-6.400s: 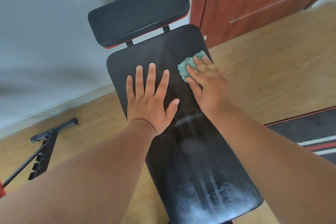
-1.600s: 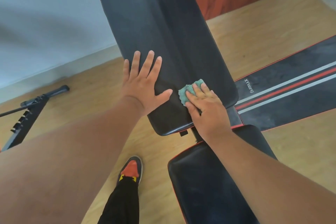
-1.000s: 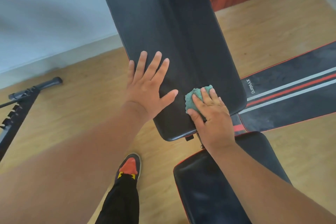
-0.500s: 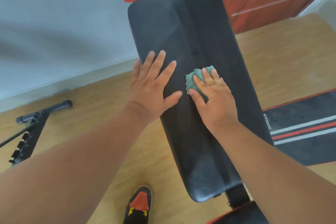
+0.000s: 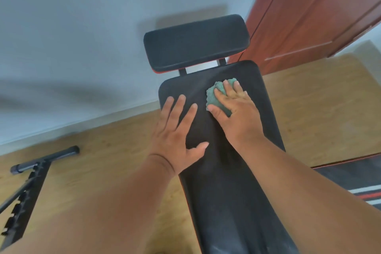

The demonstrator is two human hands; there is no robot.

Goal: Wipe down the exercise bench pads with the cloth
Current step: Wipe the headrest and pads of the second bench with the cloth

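The long black back pad [image 5: 226, 181] of the bench runs away from me, with a smaller black head pad [image 5: 195, 42] beyond its far end. My right hand [image 5: 235, 113] presses a crumpled green cloth [image 5: 216, 97] flat against the upper part of the back pad, fingers lying over it. My left hand [image 5: 177, 138] rests flat on the pad's left edge with fingers spread. Faint dusty streaks show on the pad's near end.
A white wall stands behind the bench, and a red-brown door [image 5: 309, 16] is at the back right. A black metal frame piece [image 5: 31, 177] lies on the wooden floor at left. A black mat with red and white stripes [image 5: 360, 183] lies at right.
My right hand has slid the cloth up the back pad toward its far end. My left hand moved up along the pad's left edge, and the view lifted with them.
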